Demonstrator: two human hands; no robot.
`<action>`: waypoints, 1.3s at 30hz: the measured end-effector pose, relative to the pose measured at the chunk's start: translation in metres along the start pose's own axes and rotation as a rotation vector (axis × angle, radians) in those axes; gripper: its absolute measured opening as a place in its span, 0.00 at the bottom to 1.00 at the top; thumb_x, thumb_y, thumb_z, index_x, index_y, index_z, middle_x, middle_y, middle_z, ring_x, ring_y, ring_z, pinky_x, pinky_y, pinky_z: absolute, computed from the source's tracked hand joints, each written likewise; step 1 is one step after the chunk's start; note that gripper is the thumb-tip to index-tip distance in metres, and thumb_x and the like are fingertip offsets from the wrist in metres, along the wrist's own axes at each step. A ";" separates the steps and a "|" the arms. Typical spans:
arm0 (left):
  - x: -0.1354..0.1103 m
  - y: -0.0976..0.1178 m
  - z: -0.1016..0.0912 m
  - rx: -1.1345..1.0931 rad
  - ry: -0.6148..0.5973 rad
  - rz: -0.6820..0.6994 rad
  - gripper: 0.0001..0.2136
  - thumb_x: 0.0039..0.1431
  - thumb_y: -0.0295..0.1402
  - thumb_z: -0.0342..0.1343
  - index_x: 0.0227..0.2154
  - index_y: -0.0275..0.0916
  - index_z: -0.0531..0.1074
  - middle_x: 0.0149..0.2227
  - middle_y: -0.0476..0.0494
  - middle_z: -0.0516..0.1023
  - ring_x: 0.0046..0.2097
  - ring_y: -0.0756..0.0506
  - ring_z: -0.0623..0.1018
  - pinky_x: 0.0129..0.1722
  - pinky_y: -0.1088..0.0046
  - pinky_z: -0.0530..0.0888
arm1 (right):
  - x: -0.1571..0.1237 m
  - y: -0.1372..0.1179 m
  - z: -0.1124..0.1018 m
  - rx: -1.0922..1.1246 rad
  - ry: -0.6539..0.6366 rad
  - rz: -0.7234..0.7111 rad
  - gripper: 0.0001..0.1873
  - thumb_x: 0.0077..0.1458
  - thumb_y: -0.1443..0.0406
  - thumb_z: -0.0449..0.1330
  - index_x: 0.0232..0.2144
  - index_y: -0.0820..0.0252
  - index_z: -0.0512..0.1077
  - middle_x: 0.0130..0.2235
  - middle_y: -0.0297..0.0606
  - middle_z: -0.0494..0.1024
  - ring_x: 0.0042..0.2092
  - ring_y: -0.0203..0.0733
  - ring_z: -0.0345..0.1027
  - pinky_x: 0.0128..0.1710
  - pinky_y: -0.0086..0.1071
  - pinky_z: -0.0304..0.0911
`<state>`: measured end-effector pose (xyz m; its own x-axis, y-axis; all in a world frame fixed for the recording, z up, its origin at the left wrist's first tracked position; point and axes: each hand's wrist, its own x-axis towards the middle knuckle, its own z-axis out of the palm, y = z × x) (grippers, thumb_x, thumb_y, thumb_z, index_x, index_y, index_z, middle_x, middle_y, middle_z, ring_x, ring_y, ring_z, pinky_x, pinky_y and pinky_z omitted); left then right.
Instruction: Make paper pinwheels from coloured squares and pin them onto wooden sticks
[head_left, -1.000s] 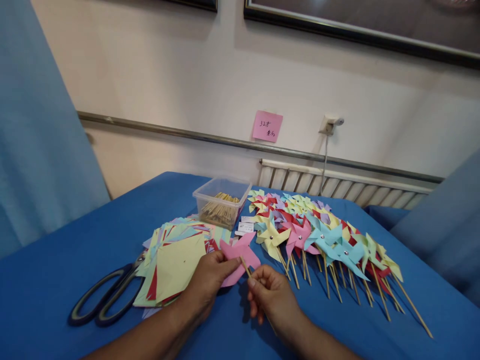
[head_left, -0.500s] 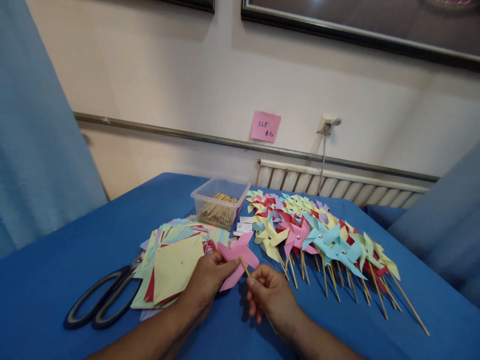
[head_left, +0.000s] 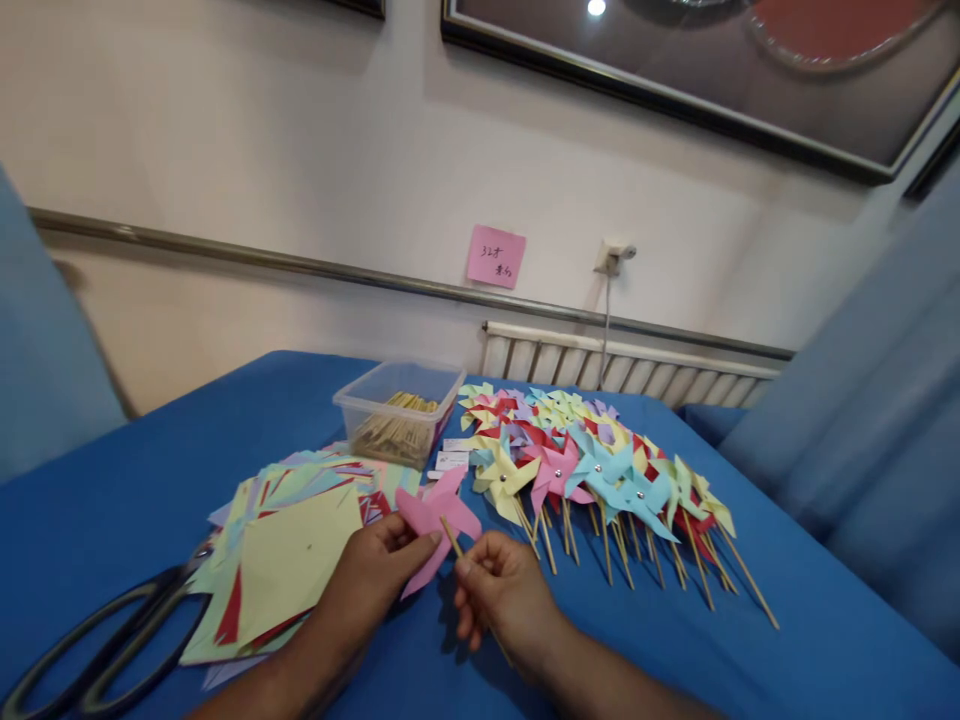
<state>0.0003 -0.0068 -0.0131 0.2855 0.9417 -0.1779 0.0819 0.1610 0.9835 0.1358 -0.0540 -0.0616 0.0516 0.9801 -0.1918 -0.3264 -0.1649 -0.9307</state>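
Note:
My left hand (head_left: 367, 580) pinches a pink paper pinwheel (head_left: 433, 512) by its folded blades, just above the blue tablecloth (head_left: 187, 440). My right hand (head_left: 499, 595) is closed on the thin wooden stick (head_left: 451, 537) that runs up behind the pinwheel's centre. Both hands sit near the table's front, between the stack of coloured paper squares (head_left: 289, 545) on the left and the finished pinwheels (head_left: 592, 465) on the right.
A clear plastic box of wooden sticks (head_left: 397, 412) stands behind the paper stack. Black-handled scissors (head_left: 97, 650) lie at the front left. Small white cards (head_left: 450, 462) lie by the box. A radiator (head_left: 622, 365) and a pink note (head_left: 495, 256) are on the wall.
The hands keep the same hold on the pinwheel and stick. The view has swung right and up, so everything on the table sits further left in the picture.

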 end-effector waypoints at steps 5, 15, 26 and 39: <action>-0.002 0.003 -0.001 0.038 -0.029 0.049 0.15 0.42 0.43 0.64 0.29 0.36 0.76 0.27 0.46 0.80 0.30 0.43 0.77 0.30 0.70 0.71 | 0.005 -0.001 -0.001 0.040 0.005 -0.027 0.30 0.32 0.43 0.68 0.24 0.61 0.63 0.15 0.27 0.70 0.11 0.30 0.61 0.07 0.19 0.52; 0.003 0.000 -0.004 0.062 -0.135 0.159 0.17 0.41 0.44 0.64 0.34 0.39 0.78 0.33 0.42 0.82 0.39 0.39 0.79 0.38 0.68 0.73 | 0.011 -0.004 -0.001 0.204 -0.007 -0.124 0.30 0.35 0.43 0.67 0.24 0.63 0.66 0.18 0.30 0.72 0.13 0.30 0.62 0.10 0.21 0.55; -0.001 0.006 -0.006 0.127 -0.068 0.148 0.16 0.47 0.48 0.59 0.28 0.38 0.77 0.30 0.43 0.81 0.31 0.44 0.76 0.29 0.72 0.70 | 0.007 -0.006 -0.005 0.287 -0.038 -0.120 0.26 0.43 0.47 0.66 0.30 0.66 0.69 0.20 0.31 0.72 0.15 0.28 0.61 0.12 0.20 0.54; -0.010 0.012 0.000 0.030 0.078 0.107 0.19 0.44 0.50 0.61 0.31 0.38 0.74 0.15 0.54 0.69 0.17 0.51 0.65 0.15 0.77 0.58 | 0.001 -0.003 0.002 0.165 -0.135 -0.020 0.31 0.38 0.42 0.65 0.29 0.65 0.68 0.19 0.31 0.72 0.14 0.29 0.60 0.10 0.20 0.51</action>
<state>-0.0020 -0.0144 0.0007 0.2187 0.9734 -0.0678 0.0834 0.0505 0.9952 0.1349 -0.0520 -0.0588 -0.0635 0.9908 -0.1199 -0.4774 -0.1356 -0.8681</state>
